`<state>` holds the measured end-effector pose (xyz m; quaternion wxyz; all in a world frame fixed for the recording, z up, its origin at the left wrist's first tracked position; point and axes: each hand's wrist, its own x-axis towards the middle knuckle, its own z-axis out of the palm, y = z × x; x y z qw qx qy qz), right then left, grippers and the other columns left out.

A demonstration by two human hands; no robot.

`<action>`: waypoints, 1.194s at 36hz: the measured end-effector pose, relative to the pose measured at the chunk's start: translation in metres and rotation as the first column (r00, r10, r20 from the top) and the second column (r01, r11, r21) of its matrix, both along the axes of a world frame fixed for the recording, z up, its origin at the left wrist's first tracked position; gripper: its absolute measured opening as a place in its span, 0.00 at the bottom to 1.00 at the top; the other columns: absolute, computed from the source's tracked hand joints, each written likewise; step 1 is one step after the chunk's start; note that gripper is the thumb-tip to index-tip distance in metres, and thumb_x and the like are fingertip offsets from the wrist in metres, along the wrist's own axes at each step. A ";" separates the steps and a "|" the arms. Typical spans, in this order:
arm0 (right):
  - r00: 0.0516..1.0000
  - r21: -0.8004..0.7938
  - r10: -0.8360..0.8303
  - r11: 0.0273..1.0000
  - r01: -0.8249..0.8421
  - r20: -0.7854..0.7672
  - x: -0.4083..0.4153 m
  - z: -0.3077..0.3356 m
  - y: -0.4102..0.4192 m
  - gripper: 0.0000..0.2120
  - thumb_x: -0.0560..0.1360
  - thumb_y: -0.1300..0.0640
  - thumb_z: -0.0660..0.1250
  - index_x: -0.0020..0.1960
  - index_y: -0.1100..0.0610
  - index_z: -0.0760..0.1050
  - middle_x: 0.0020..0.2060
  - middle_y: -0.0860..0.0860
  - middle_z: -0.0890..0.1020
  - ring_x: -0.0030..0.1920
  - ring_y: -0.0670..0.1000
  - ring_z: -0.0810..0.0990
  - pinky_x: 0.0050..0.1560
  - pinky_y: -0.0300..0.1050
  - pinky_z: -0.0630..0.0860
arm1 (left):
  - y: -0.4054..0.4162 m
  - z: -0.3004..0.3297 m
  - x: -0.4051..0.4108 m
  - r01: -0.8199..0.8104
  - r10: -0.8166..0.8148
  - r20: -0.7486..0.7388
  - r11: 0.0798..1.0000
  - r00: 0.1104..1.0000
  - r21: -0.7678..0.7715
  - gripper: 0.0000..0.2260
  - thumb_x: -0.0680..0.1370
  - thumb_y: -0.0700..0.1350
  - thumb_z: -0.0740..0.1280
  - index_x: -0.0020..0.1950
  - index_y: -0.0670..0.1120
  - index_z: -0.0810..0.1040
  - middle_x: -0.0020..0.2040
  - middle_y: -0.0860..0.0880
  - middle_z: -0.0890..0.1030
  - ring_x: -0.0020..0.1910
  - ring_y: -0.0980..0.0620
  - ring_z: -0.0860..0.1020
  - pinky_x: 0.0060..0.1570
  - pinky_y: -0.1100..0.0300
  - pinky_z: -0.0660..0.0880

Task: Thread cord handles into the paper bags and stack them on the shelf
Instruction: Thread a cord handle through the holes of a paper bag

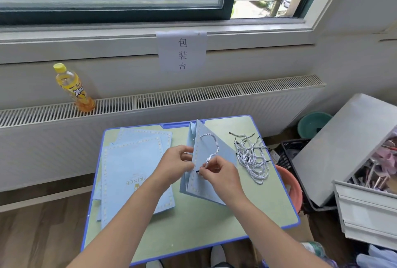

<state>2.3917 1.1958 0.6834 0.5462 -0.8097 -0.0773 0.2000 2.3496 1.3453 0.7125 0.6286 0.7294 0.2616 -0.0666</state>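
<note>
Two hands work over the tabletop (247,214). The left hand (176,163) grips the edge of one light blue paper bag (211,149), held partly upright. The right hand (217,172) pinches the dark tip of one twisted cord (211,147) against that bag. Left of the hands lies a stack of flat bags (133,173), number unclear; right of them, a tangled pile of cords (253,158). One yellow bottle (73,88) stands beyond.

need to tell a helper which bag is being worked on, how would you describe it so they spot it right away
Start at the small blue-edged table below the window. On its middle, right of the flat stack of blue bags, one pale blue paper bag stands partly opened, held between both hands. It alone is raised off the flat, with a twisted white cord looping from its face.
</note>
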 end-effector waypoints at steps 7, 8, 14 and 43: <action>0.995 -0.026 0.033 0.999 -0.031 0.096 -0.003 0.009 0.010 0.06 0.70 0.61 0.74 0.38 0.56 0.78 0.33 0.44 0.81 0.36 0.39 0.78 0.40 0.30 0.71 | -0.001 0.004 0.004 -0.199 0.200 -0.029 0.980 0.979 0.015 0.16 0.70 0.29 0.64 0.53 0.42 0.80 0.46 0.43 0.85 0.39 0.51 0.80 0.36 0.62 0.73; 0.994 -0.029 0.039 0.999 -0.036 0.105 -0.002 0.010 0.013 0.05 0.71 0.61 0.74 0.38 0.56 0.78 0.33 0.44 0.81 0.36 0.39 0.78 0.40 0.30 0.71 | 0.000 0.005 0.005 -0.224 0.225 -0.024 0.974 0.974 0.017 0.16 0.70 0.29 0.64 0.53 0.43 0.80 0.46 0.43 0.84 0.39 0.51 0.80 0.36 0.62 0.73; 0.989 -0.030 0.057 0.998 -0.053 0.140 0.003 0.016 0.023 0.06 0.74 0.58 0.72 0.38 0.54 0.78 0.33 0.44 0.81 0.34 0.38 0.76 0.38 0.30 0.70 | -0.001 0.013 0.011 -0.303 0.302 0.025 0.951 0.953 0.060 0.15 0.69 0.30 0.64 0.51 0.44 0.80 0.43 0.46 0.84 0.44 0.48 0.83 0.44 0.55 0.79; 0.996 -0.010 0.081 0.997 -0.081 -0.044 0.021 0.017 0.007 0.12 0.63 0.53 0.67 0.42 0.59 0.81 0.35 0.48 0.83 0.36 0.44 0.78 0.49 0.52 0.80 | -0.004 0.020 0.028 0.126 -0.079 -0.135 0.911 0.988 0.392 0.07 0.68 0.39 0.74 0.35 0.50 0.81 0.36 0.54 0.82 0.42 0.52 0.81 0.45 0.55 0.78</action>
